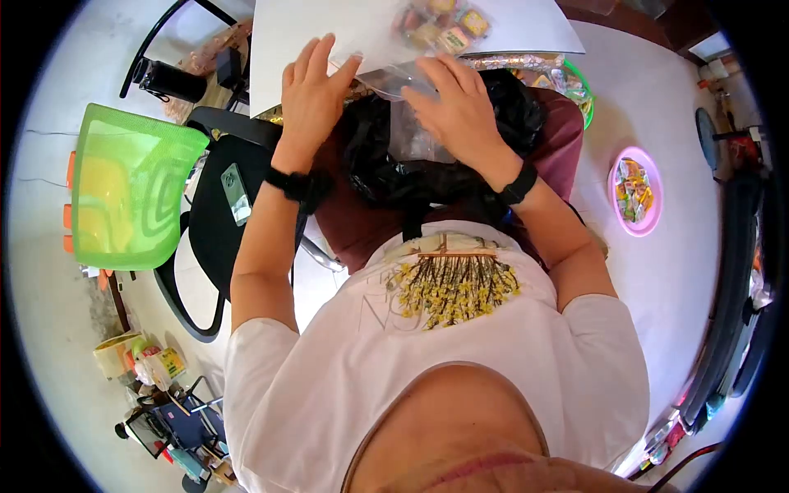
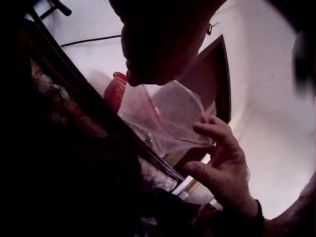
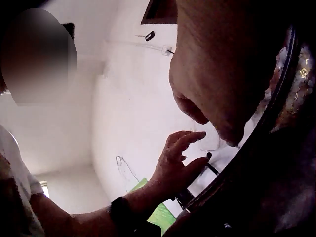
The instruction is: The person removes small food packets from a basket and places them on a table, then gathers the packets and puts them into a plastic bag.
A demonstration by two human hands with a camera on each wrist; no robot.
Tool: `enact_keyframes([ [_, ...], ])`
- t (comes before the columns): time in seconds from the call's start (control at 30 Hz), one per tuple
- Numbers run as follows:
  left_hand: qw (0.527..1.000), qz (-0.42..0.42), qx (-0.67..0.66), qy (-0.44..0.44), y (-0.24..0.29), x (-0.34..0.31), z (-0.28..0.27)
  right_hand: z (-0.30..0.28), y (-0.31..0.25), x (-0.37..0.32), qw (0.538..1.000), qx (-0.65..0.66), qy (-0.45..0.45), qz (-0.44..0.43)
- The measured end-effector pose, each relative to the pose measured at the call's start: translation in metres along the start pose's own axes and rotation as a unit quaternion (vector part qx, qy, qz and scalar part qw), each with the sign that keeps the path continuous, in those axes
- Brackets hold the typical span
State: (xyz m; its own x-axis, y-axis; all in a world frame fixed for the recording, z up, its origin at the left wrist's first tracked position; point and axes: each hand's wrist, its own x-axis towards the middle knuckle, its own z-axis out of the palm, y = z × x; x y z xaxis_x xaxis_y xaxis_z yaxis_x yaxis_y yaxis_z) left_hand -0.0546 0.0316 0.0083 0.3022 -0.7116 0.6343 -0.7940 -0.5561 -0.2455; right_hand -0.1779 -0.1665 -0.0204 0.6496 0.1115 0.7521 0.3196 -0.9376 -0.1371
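A clear plastic bag spreads between the two hands, over the front edge of the white table. My left hand has its fingers stretched forward and the thumb apart, near the bag's left side. On the other side, my right hand, slightly blurred, pinches the bag's edge; the left wrist view shows its fingers and thumb at the bag's corner. Small packaged snacks in clear film lie on the table just beyond. In the lap sits an open black plastic bag with clear plastic inside.
A green basket of packets stands right of the table, and a pink basin of packets is on the floor. At left is a chair with a green mesh back; a phone lies on its seat.
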Motion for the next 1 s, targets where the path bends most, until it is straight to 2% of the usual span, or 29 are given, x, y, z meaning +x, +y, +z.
enact_keyframes([
  [0.07, 0.998, 0.045, 0.034, 0.015, -0.011, 0.013, 0.012, -0.005, 0.008, 0.005, 0.999, -0.028, -0.025, -0.007],
  [0.2, 0.998, 0.050, -0.032, -0.022, -0.030, 0.016, 0.022, -0.017, 0.031, 0.007, 0.999, -0.003, -0.045, 0.002],
  [0.27, 0.995, 0.035, -0.091, -0.023, -0.031, 0.026, 0.012, -0.039, 0.035, 0.021, 0.999, 0.027, -0.019, 0.001],
  [0.4, 0.976, 0.025, -0.210, 0.046, -0.029, 0.048, -0.014, -0.072, 0.052, 0.045, 0.996, 0.085, -0.002, -0.012],
  [0.6, 0.961, 0.027, -0.273, 0.024, -0.028, 0.082, -0.067, -0.130, 0.057, 0.080, 0.995, 0.071, -0.026, -0.069],
  [0.63, 0.958, 0.027, -0.285, 0.019, -0.028, 0.085, -0.073, -0.138, 0.053, 0.083, 0.998, 0.026, -0.025, -0.058],
  [0.73, 0.940, 0.004, -0.341, 0.009, -0.022, 0.091, -0.088, -0.149, 0.056, 0.087, 0.981, 0.187, -0.043, -0.016],
  [0.83, 0.928, -0.031, -0.371, -0.017, -0.014, 0.090, -0.098, -0.155, 0.059, 0.087, 0.972, 0.229, -0.044, -0.005],
  [0.93, 0.912, -0.066, -0.401, -0.048, -0.005, 0.083, -0.105, -0.162, 0.054, 0.079, 0.951, 0.254, -0.110, 0.140],
  [1.0, 0.905, -0.062, -0.418, -0.050, 0.002, 0.077, -0.109, -0.162, 0.055, 0.072, 0.941, 0.284, -0.121, 0.135],
])
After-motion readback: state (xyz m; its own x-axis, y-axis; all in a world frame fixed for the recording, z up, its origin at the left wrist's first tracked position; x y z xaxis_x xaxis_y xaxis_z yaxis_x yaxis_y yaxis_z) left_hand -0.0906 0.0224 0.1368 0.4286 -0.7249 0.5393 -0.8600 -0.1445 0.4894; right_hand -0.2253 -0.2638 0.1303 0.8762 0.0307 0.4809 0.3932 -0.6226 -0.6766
